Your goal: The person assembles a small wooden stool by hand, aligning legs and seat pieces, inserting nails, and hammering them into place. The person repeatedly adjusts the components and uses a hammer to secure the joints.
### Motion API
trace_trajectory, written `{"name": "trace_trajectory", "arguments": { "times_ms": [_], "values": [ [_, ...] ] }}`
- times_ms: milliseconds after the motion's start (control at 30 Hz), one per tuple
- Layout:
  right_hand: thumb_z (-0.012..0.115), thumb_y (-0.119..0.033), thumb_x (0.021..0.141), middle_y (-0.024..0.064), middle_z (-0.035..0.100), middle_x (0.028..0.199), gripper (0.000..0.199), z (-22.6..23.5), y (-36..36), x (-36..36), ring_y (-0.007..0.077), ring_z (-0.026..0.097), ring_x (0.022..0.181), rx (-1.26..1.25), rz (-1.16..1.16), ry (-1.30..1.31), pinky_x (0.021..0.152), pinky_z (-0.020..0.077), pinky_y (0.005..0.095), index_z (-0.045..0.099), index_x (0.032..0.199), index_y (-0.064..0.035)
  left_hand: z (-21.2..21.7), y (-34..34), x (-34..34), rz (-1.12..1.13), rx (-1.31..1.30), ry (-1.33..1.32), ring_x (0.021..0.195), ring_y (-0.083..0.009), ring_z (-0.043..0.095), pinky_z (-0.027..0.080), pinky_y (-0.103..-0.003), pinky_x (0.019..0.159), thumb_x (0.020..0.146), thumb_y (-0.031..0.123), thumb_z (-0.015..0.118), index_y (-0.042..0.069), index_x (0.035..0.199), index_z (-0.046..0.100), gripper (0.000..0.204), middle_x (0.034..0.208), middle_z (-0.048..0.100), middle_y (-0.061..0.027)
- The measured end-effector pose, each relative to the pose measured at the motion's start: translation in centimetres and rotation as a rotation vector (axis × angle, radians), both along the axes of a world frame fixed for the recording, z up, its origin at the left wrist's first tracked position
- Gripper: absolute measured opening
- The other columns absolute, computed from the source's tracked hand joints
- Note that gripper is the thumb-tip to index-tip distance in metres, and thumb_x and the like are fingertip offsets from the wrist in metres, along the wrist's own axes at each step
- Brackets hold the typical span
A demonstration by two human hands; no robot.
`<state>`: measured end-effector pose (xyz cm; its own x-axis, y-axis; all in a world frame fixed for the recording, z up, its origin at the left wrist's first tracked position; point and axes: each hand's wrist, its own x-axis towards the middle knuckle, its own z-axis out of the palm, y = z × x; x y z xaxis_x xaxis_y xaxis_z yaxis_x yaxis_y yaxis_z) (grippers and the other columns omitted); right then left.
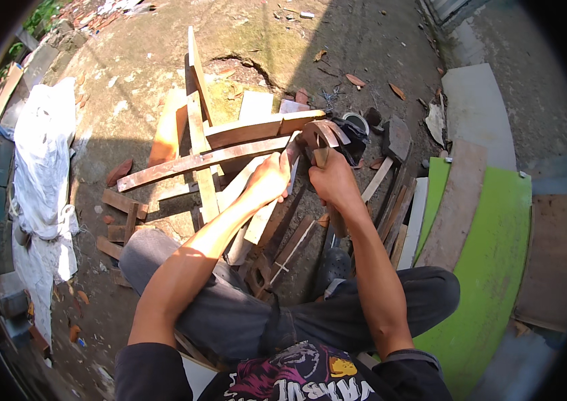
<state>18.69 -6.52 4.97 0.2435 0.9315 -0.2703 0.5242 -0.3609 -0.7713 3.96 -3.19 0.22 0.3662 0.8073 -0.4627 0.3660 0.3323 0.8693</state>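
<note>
My right hand [334,179] is closed round the handle of a claw hammer [327,134], high up near the head, and the lower handle sticks out below my fist. Just left of it, my left hand [267,178] is closed on a pale wooden strip [261,224] that slants up beneath my fingers. My fingers hide part of that grip. Beyond my left hand, a long reddish-brown batten [186,164] and a shorter brown board [250,129] lie across an upright-slanting lath [202,157]. The hammer head is close to the right ends of these boards.
A sledgehammer [397,139] lies to the right, near a round tin [355,121] and a black plastic bag [358,148]. Farther right are a green panel [484,260] and a brown plank [456,207]. Short wood offcuts [123,204] and a white sheet [43,160] lie left.
</note>
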Motion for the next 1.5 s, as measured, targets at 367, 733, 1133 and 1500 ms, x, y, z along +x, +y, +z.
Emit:
{"name": "trace_trajectory", "arguments": {
  "times_ms": [367,733,1133,1500],
  "values": [
    [0.060,-0.016,0.090,0.0098,0.058,0.067,0.017,1.5,-0.3,0.9,0.0181,0.055,0.046,0.775,-0.056,-0.195,0.043,0.0447,0.0393,0.052,0.090,-0.0011,0.6,-0.2,0.3,-0.049,-0.105,0.070,0.048,-0.0142,0.055,0.048,-0.028,0.044,0.105,0.045,0.029,-0.002,0.097,0.050,0.052,0.068,0.054,-0.0072],
    [0.059,-0.007,0.082,0.0050,0.051,0.059,0.013,-0.5,-1.4,3.6,0.0178,0.052,0.040,0.208,-0.241,0.140,0.036,0.0410,0.0340,0.050,0.091,-0.0030,-1.7,-0.5,-0.2,0.038,-0.175,-0.175,0.052,-0.0132,0.056,0.049,-0.027,0.044,0.106,0.043,0.034,0.002,0.110,0.052,0.045,0.077,0.055,-0.0063],
    [0.066,-0.019,0.077,0.0247,0.069,0.087,0.029,-15.5,-5.4,2.7,0.0415,0.068,0.082,0.026,-0.413,0.112,0.075,0.0530,0.0482,0.062,0.099,0.0002,-1.8,1.5,0.3,0.173,-0.532,-0.673,0.119,-0.0240,0.057,0.048,-0.044,0.100,0.098,0.038,0.058,0.010,0.141,0.046,0.053,0.140,0.053,-0.0141],
    [0.064,-0.020,0.081,0.0263,0.066,0.112,0.043,-22.6,-13.6,0.7,0.0426,0.064,0.107,-0.517,-0.256,-0.017,0.094,0.0499,0.0497,0.058,0.119,-0.0014,-1.8,0.5,0.0,0.185,-0.473,-0.665,0.121,-0.0203,0.056,0.047,-0.041,0.100,0.101,0.035,0.051,0.013,0.146,0.041,0.050,0.145,0.050,-0.0111]
  ]
}}
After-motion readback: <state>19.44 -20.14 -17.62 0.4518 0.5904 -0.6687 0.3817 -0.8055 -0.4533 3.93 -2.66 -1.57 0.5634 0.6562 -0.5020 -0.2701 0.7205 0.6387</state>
